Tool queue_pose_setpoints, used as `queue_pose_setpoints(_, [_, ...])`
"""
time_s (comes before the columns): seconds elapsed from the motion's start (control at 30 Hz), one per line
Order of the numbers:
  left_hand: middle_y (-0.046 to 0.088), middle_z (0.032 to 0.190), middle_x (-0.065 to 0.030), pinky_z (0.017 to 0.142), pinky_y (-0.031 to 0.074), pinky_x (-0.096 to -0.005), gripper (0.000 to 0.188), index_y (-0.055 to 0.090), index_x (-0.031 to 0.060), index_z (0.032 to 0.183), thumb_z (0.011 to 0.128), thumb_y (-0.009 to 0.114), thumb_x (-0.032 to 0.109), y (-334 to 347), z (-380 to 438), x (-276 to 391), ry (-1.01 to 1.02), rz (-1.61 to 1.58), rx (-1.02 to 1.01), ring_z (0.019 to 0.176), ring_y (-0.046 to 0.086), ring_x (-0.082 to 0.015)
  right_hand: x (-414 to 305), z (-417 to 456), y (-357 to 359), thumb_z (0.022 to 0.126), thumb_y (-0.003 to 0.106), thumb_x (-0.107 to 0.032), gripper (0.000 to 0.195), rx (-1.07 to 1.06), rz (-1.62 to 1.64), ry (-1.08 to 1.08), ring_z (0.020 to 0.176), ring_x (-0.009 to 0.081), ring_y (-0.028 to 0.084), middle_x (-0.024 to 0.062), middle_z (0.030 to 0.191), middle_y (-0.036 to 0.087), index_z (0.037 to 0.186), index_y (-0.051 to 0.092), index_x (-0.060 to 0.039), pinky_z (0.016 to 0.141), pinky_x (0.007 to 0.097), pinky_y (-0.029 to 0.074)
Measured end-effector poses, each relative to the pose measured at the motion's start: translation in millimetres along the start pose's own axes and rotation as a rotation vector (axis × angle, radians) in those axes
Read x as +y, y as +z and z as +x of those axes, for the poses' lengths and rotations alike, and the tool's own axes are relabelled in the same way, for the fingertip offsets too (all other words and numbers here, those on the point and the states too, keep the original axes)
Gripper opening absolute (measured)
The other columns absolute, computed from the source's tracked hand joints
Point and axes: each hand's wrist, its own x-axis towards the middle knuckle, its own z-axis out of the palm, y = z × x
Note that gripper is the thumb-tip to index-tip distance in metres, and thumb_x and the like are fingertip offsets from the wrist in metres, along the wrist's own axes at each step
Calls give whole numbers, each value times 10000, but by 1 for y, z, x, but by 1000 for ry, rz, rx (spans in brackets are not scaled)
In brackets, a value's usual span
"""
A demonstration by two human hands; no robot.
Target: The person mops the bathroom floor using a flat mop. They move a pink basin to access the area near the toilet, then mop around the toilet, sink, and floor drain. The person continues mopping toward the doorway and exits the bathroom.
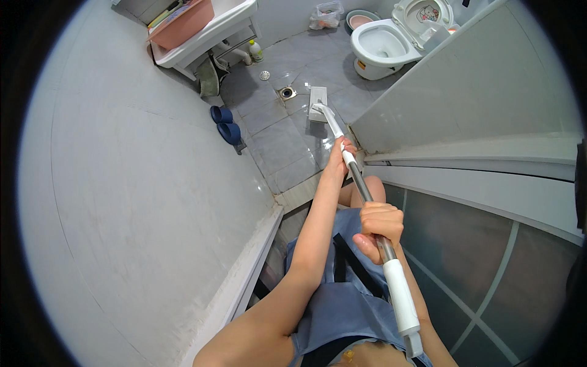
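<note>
Both my hands grip the long pole of a flat mop (360, 182). My left hand (343, 153) is closed around its white lower part, and my right hand (379, 227) around the metal tube just ahead of the white handle (401, 293). The pole slants away from my body to the rectangular mop head (318, 98), which is over the grey tiled floor (279, 142). A square floor drain (287, 93) lies just left of the mop head, and a round drain cover (264, 75) lies farther off.
Blue slippers (224, 125) rest by the left wall. Beyond them are a washbasin (229, 23) with a pink plastic basin (183, 27), a cleaner bottle (256, 51) and a plastic bag (326, 16). A toilet (385, 43) stands at the back right, behind a partition (472, 87). A raised sill (298, 195) crosses the doorway.
</note>
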Motion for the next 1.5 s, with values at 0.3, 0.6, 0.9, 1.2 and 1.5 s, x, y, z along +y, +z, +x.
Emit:
queue_pose_setpoints(0.3, [488,641,-3,413,433,-219,299,464,57,822,981,508,306,-44,35,28,-41,105,197,483,456,-86,41,-25,7,736,635,-93,278,152,-53,143,486,231,383,86,532,375,570,423,-24,495,314,298])
queue_pose_setpoints(0.6, [484,685,-2,510,473,-233,203,427,74,792,923,539,180,28,19,-12,-27,-43,42,557,504,-94,19,30,-36,786,644,-145,383,147,127,110,499,154,345,39,527,382,566,351,-33,505,298,276])
queue_pose_setpoints(0.9, [523,795,-93,508,526,-291,233,387,9,1052,987,479,213,-2,-1,20,210,452,532,634,554,-185,-10,12,-13,838,661,-174,320,173,107,59,497,155,416,44,566,464,616,474,-38,520,290,347])
queue_pose_setpoints(1.2, [508,746,-45,536,497,-266,262,418,22,1026,1014,400,283,-23,12,13,87,22,154,617,536,-145,-39,19,-18,773,743,-236,321,341,320,73,488,128,450,4,551,463,664,485,-79,516,260,332])
queue_pose_setpoints(1.5, [550,788,-67,656,535,-302,299,474,-9,1037,926,458,268,14,19,-27,223,193,349,699,567,-173,-26,60,-77,654,794,-250,478,-7,455,121,377,151,343,-12,435,369,483,373,-104,426,276,242])
